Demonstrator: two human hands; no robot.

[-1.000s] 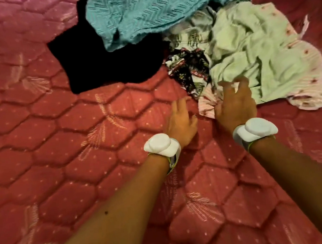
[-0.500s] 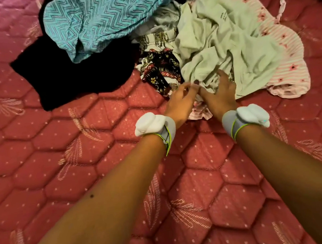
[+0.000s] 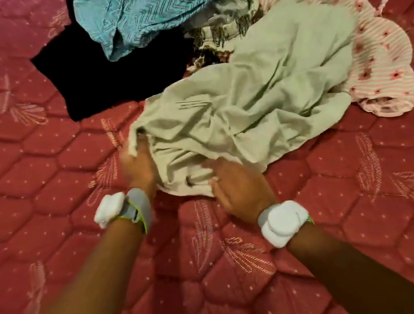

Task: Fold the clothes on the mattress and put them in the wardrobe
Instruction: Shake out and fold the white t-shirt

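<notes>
The task is at its very start: nothing on the mattress [image 3: 49,190] shows a finished fold, and no wardrobe is in view. The pale green garment [image 3: 267,103] lies crumpled and stretched toward the person at the near edge of the pile, partly over the pink striped floral garment [image 3: 383,59]. The left hand [image 3: 138,164] holds the green garment's near left edge, its fingers tucked under the cloth. The right hand [image 3: 241,191] rests on the lower hem with fingers bent into the fabric, apparently gripping it, though motion blur makes the exact hold hard to read. Behind lie the teal zigzag garment [image 3: 148,11], the black garment [image 3: 103,73] and a dark patterned piece [image 3: 223,36], all unfolded. My judgement is that this first garment is just being separated for spreading out; every piece remains to be folded and carried away.
</notes>
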